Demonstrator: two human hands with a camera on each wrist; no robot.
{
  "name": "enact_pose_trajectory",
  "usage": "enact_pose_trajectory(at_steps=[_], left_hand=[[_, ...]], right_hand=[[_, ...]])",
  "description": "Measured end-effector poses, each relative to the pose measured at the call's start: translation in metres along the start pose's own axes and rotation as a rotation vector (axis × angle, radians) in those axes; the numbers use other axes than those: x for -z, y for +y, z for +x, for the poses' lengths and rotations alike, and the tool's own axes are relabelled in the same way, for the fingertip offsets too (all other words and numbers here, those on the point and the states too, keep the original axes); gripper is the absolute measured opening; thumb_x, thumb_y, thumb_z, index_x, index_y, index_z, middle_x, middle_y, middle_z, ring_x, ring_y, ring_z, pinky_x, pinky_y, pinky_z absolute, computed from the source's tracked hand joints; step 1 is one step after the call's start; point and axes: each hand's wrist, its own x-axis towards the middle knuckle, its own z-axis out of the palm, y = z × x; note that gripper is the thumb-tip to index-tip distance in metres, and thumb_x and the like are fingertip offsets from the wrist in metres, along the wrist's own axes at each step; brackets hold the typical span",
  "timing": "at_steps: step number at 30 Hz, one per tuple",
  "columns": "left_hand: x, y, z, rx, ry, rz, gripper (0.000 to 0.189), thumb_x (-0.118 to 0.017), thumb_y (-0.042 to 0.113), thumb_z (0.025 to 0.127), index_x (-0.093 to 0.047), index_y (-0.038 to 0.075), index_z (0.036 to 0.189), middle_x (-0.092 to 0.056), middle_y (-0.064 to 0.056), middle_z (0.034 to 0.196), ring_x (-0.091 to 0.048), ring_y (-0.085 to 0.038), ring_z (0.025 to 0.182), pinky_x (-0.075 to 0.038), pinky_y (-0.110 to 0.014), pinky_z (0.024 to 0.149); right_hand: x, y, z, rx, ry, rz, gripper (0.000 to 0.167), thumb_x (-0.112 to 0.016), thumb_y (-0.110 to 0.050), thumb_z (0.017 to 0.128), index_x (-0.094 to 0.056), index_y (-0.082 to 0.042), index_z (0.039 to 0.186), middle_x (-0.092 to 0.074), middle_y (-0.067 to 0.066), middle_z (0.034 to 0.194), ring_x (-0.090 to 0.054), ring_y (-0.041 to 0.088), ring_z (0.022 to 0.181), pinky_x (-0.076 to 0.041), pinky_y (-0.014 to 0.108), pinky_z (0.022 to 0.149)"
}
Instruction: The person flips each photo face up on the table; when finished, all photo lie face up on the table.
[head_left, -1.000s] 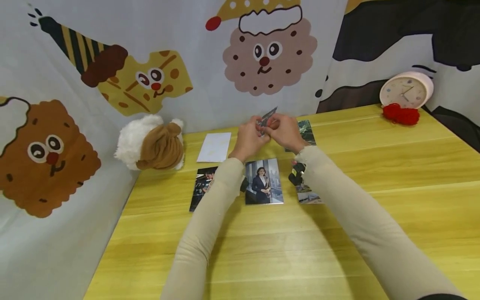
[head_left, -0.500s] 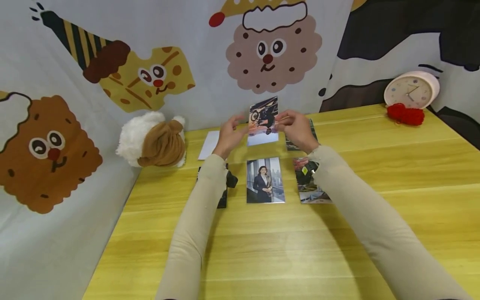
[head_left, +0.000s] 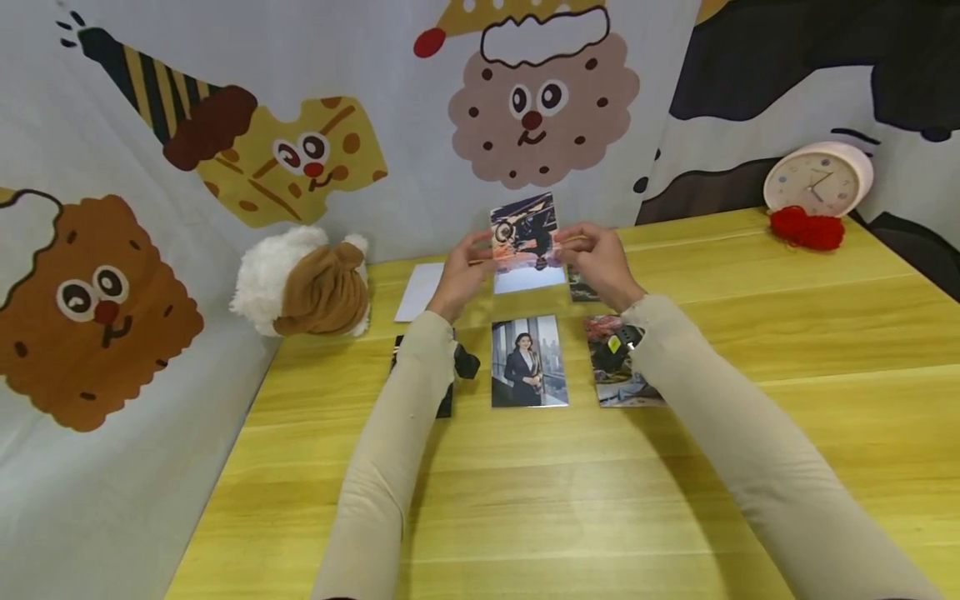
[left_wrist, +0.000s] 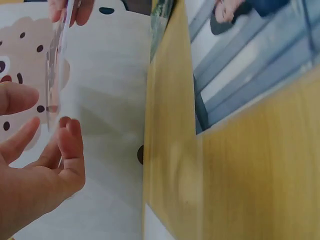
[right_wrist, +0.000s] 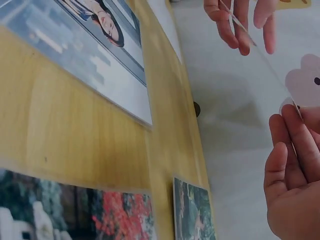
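Both hands hold a photo print [head_left: 525, 233] up above the back of the table. Its picture has a dark scene with a wheel, and a pale band runs along the lower edge. My left hand [head_left: 461, 275] has its fingers at the left edge, on either side of the print in the left wrist view. On the other side, my right hand [head_left: 600, 258] pinches the right edge; the right wrist view shows its fingers [right_wrist: 297, 140] against the print. Below lies a photo of a person in a dark suit [head_left: 529, 362].
A white card [head_left: 417, 292] lies back left, a greenish photo [head_left: 582, 286] back right. Front photos, left [head_left: 446, 400] and right [head_left: 618, 387], are partly covered by the forearms. A plush toy [head_left: 300, 283], a clock [head_left: 817, 179] and red yarn [head_left: 806, 228] stand along the table's [head_left: 555, 500] back.
The print was first seen nearly edge-on between both hands, then swung to face the camera. The left hand moved off leftward, then came back to the print's left edge.
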Motion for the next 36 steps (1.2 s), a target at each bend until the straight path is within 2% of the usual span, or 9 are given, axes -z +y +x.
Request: enact_pose_trajectory(at_steps=[3, 10, 18, 22, 27, 32, 34, 36], left_hand=[[0.001, -0.002, 0.001, 0.015, -0.004, -0.051, 0.049, -0.061, 0.008, 0.098, -0.052, 0.023, 0.144, -0.056, -0.014, 0.133, -0.058, -0.026, 0.116, -0.047, -0.054, 0.106], [0.002, -0.004, 0.000, 0.029, -0.006, -0.109, 0.040, -0.064, 0.007, 0.097, -0.061, 0.020, 0.135, -0.058, -0.006, 0.113, -0.058, -0.019, 0.102, -0.047, -0.055, 0.108], [0.006, -0.001, -0.003, 0.026, 0.037, -0.136, 0.034, -0.065, 0.007, 0.097, -0.067, 0.020, 0.128, -0.062, -0.006, 0.132, -0.060, -0.020, 0.109, -0.048, -0.050, 0.109], [0.005, -0.001, -0.002, 0.020, 0.070, -0.180, 0.034, -0.067, 0.005, 0.094, -0.070, 0.018, 0.125, -0.063, -0.005, 0.123, -0.058, -0.018, 0.103, -0.048, -0.050, 0.108], [0.002, -0.002, 0.001, 0.023, 0.155, -0.236, 0.032, -0.069, 0.003, 0.092, -0.072, 0.019, 0.120, -0.062, 0.000, 0.112, -0.055, -0.013, 0.097, -0.047, -0.050, 0.107], [0.002, -0.004, 0.000, 0.033, 0.188, -0.258, 0.031, -0.069, 0.004, 0.092, -0.073, 0.019, 0.119, -0.063, -0.001, 0.114, -0.057, -0.014, 0.098, -0.052, -0.038, 0.093], [0.001, -0.004, 0.000, 0.035, 0.189, -0.263, 0.031, -0.070, 0.006, 0.092, -0.073, 0.019, 0.120, -0.063, -0.001, 0.117, -0.056, -0.013, 0.101, -0.052, -0.032, 0.088], [0.001, -0.004, 0.000, 0.029, 0.191, -0.262, 0.031, -0.071, 0.007, 0.092, -0.073, 0.019, 0.121, -0.063, -0.001, 0.120, -0.055, -0.013, 0.104, -0.052, -0.030, 0.088]], right_hand=[[0.000, 0.002, -0.001, -0.021, -0.003, 0.039, 0.022, -0.062, -0.009, 0.099, -0.065, -0.007, 0.121, -0.074, 0.007, 0.107, -0.070, 0.006, 0.083, -0.054, 0.025, 0.071], [-0.001, 0.005, -0.003, -0.050, -0.022, 0.076, 0.024, -0.060, -0.008, 0.100, -0.065, -0.009, 0.123, -0.073, 0.002, 0.106, -0.067, 0.010, 0.086, -0.054, 0.028, 0.071], [-0.007, 0.002, -0.006, -0.033, -0.065, 0.066, 0.029, -0.057, -0.015, 0.102, -0.067, -0.013, 0.129, -0.072, 0.003, 0.110, -0.065, 0.011, 0.089, -0.053, 0.027, 0.068], [-0.008, 0.002, -0.008, -0.043, -0.085, 0.061, 0.030, -0.059, -0.017, 0.102, -0.065, -0.014, 0.132, -0.070, 0.003, 0.115, -0.062, 0.011, 0.093, -0.053, 0.027, 0.071], [-0.010, 0.002, -0.009, -0.024, -0.098, 0.067, 0.032, -0.063, -0.016, 0.099, -0.066, -0.016, 0.131, -0.069, 0.001, 0.116, -0.062, 0.015, 0.094, -0.052, 0.026, 0.072], [-0.013, 0.003, -0.010, 0.007, -0.096, 0.064, 0.032, -0.066, -0.015, 0.097, -0.067, -0.015, 0.130, -0.067, 0.000, 0.110, -0.060, 0.013, 0.084, -0.052, 0.025, 0.069], [-0.014, 0.003, -0.010, 0.006, -0.093, 0.068, 0.032, -0.066, -0.014, 0.097, -0.067, -0.014, 0.129, -0.067, 0.002, 0.115, -0.059, 0.011, 0.079, -0.052, 0.025, 0.069], [-0.016, 0.002, -0.010, 0.005, -0.083, 0.072, 0.032, -0.066, -0.013, 0.097, -0.067, -0.014, 0.129, -0.065, 0.004, 0.123, -0.058, 0.010, 0.075, -0.052, 0.025, 0.068]])
